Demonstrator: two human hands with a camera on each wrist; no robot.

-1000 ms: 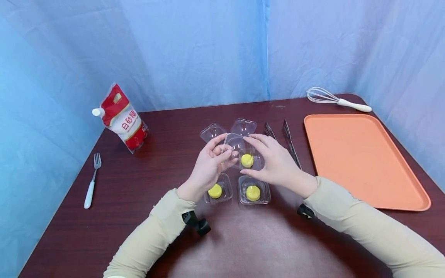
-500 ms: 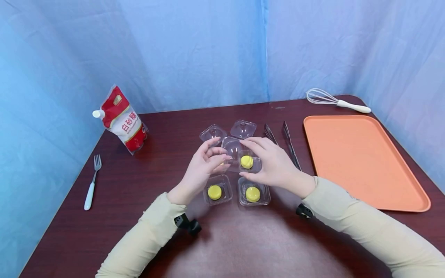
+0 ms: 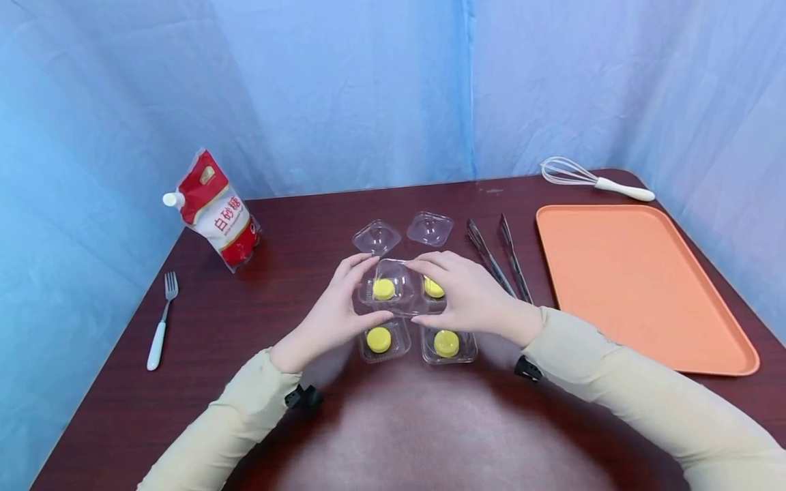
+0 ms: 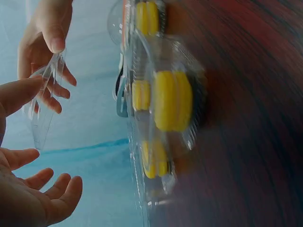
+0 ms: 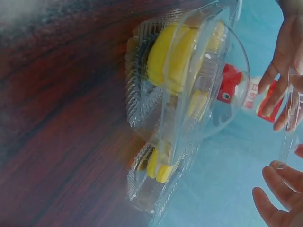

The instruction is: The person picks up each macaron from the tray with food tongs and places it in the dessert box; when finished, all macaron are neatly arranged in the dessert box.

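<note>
Both hands hold a clear domed plastic lid (image 3: pixel 405 281) above the back row of containers. My left hand (image 3: pixel 331 307) has its thumb and index finger at the lid's left edges, the other fingers spread. On the other side my right hand (image 3: pixel 475 293) grips it between thumb and fingers. Beneath sit several small clear containers, each with a yellow macaron (image 3: pixel 379 339). A clear dome covers the front right container (image 5: pixel 182 94), seen close in the right wrist view. The back right macaron (image 3: pixel 433 287) is partly hidden by my right hand.
Two clear lids (image 3: pixel 377 236) lie behind the containers. Black tongs (image 3: pixel 491 258) lie to the right, beside an orange tray (image 3: pixel 638 286). A whisk (image 3: pixel 614 184) is behind the tray. At the left stand a sugar pouch (image 3: pixel 217 211) and lies a fork (image 3: pixel 161 327).
The lid has come down and nearer, spreading over the back containers. My left hand has shifted left and down and turned, its fingers now farther apart around the lid; the right hand lowered slightly.
</note>
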